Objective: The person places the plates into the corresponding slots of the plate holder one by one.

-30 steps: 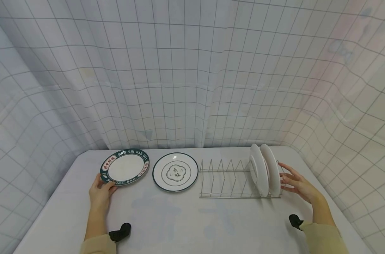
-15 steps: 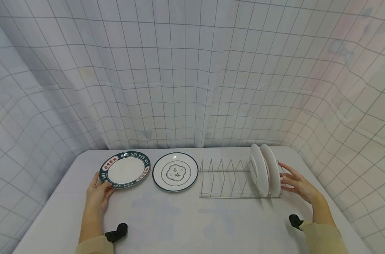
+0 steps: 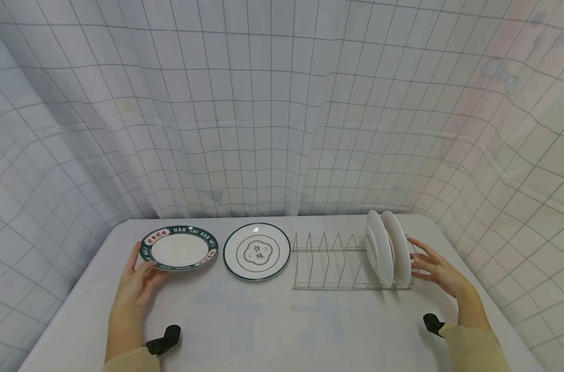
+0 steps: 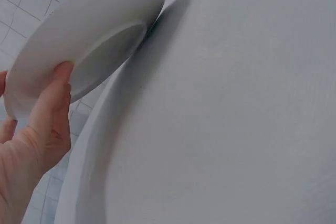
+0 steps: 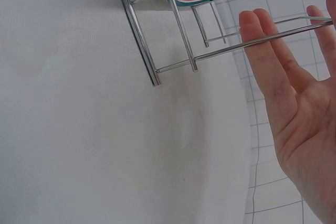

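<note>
Now, from my left, my left hand (image 3: pixel 134 287) pinches the green-rimmed plate (image 3: pixel 179 248) at its 8 o'clock rim, thumb on top and fingers (image 4: pixel 52 106) under, so the near edge tilts up off the bench (image 3: pixel 272 320). At its 3 o'clock the flower-marked plate (image 3: pixel 256 251) lies flat, just beside. Further right the wire rack (image 3: pixel 330 263) has free slots before two upright white plates (image 3: pixel 388 249). My right hand (image 3: pixel 437 273), fingers spread wide, steadies the rack's end bar, holding nothing.
</note>
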Action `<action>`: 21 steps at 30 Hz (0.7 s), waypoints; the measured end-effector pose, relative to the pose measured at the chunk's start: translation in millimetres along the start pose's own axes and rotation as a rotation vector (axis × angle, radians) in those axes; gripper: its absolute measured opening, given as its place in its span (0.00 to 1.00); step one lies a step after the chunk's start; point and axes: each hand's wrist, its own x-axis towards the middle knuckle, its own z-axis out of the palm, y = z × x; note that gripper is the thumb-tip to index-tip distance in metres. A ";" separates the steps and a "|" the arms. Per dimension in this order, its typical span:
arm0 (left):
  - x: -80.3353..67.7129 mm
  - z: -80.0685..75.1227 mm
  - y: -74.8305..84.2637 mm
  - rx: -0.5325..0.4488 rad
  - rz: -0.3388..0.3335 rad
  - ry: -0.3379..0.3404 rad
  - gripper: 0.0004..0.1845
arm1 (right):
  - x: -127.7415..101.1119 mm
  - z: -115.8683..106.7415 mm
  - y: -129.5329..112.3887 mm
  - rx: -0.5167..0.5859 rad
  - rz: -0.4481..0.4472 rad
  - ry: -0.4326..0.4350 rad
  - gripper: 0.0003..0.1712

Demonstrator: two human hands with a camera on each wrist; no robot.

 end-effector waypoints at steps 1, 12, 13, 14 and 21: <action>0.0 2.5 1.5 -0.003 0.017 -0.003 0.46 | -0.1 0.1 -0.1 0.002 0.003 0.001 0.34; -3.2 62.3 11.4 -0.034 0.209 -0.154 0.45 | 0.7 0.2 -0.4 0.011 -0.003 -0.005 0.33; -3.6 70.5 11.3 -0.022 0.211 -0.177 0.45 | 0.7 0.2 -0.4 0.013 -0.006 -0.007 0.33; -4.0 78.9 10.7 -0.007 0.210 -0.198 0.45 | 0.7 0.3 -0.4 0.014 -0.007 -0.008 0.33; -4.5 140.6 -5.8 0.161 0.166 -0.296 0.43 | 0.3 0.4 -0.1 0.006 -0.008 -0.005 0.33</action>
